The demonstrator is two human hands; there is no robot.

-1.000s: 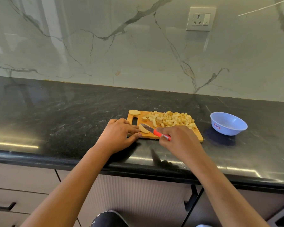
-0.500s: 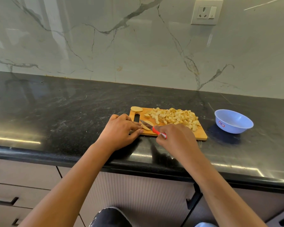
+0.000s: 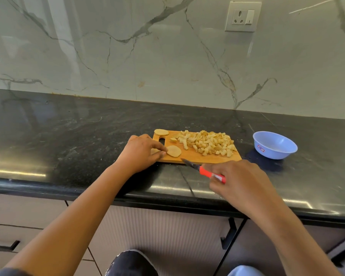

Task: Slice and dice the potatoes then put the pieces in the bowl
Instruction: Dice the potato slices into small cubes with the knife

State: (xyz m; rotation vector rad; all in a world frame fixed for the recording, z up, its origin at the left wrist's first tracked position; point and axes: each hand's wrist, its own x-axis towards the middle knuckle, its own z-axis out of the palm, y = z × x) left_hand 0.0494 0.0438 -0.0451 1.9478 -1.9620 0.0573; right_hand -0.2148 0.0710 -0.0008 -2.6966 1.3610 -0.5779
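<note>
A wooden cutting board (image 3: 207,159) lies on the black counter with a heap of diced potato (image 3: 207,143) on its right half. A round potato slice (image 3: 174,151) lies flat at the board's left front, and my left hand (image 3: 141,153) pinches its left edge, covering another piece. A second slice (image 3: 161,132) sits at the far left corner. My right hand (image 3: 239,181) grips a red-handled knife (image 3: 204,171), held just off the board's front edge with the blade tip pointing left. An empty blue bowl (image 3: 274,145) stands right of the board.
The black stone counter (image 3: 68,132) stretches left and behind the board. A marble wall with a socket (image 3: 243,16) rises at the back. Drawers and cabinet doors (image 3: 167,236) lie below the counter's front edge.
My right hand has drawn the knife back off the slice toward the counter's front edge. The slice under my left hand now lies uncovered and flat.
</note>
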